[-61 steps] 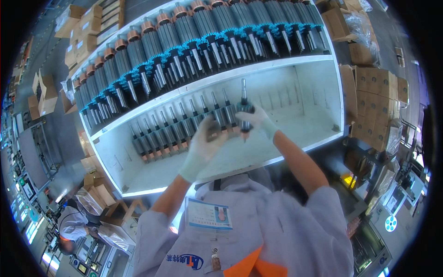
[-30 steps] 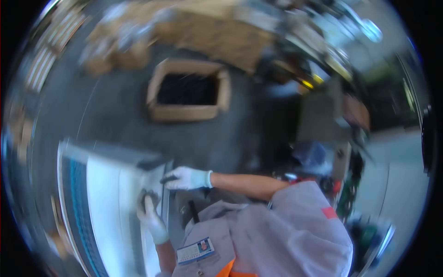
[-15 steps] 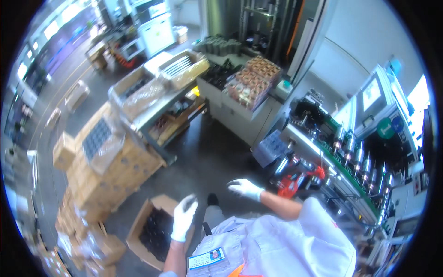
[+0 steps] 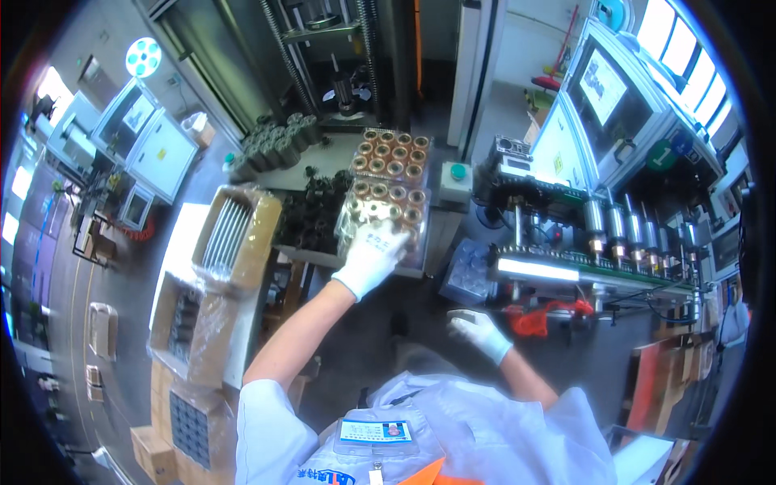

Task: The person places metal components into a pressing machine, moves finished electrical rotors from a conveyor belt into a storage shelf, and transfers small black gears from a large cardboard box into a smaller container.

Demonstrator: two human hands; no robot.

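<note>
Left hand [image 4: 373, 257]: at copper rings [image 4: 397, 194]; cannot tell its grip
Right hand [image 4: 482, 333]: above floor [image 4: 424, 295], fingers loosely apart

Person wears a pale grey-blue work shirt [image 4: 501, 420] w/ loose short sleeves [image 4: 271, 424], an orange part [image 4: 428, 470] & a blue-red logo [image 4: 327, 477]. Clear badge [image 4: 376, 433] has blue-&-white card w/ small photo. L glove [image 4: 373, 257] is white w/ dark marks on back; R glove [image 4: 482, 334] also white.
</note>
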